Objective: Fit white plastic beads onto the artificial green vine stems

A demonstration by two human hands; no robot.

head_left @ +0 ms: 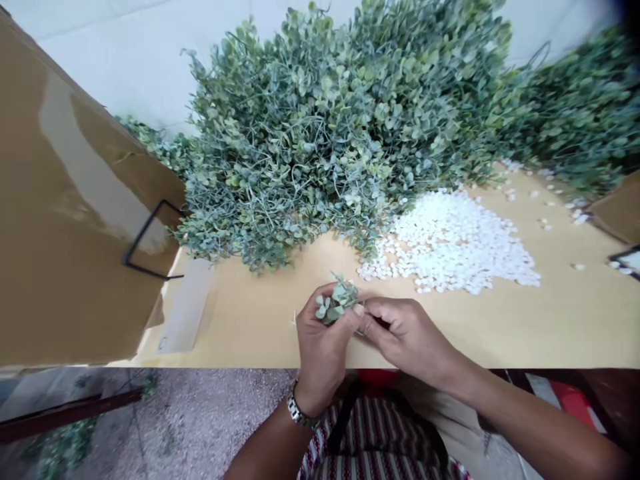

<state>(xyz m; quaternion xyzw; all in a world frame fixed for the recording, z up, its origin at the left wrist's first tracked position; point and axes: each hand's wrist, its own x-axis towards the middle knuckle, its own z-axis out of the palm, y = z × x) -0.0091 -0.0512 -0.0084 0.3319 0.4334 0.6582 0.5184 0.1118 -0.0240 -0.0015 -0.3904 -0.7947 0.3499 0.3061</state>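
Note:
Near the table's front edge, my left hand [325, 340] is closed around a small sprig of artificial leaves [338, 300], its grey-green leaves poking up between thumb and fingers. My right hand [400, 330] meets it from the right, thumb and forefinger pinched together at the base of the sprig. Whatever sits between those right fingertips is hidden. Beyond the hands rises a big heap of artificial greenery [320, 147]. To its right front, a spread of small white plastic pieces [460, 243] lies on the table.
A tall cardboard box [75, 200] stands at the left, with a black wire frame [133, 250] against it. A translucent strip [186, 310] lies beside it on the wooden table [575, 320]. More greenery [585, 113] and a cardboard piece [620, 210] are at the right.

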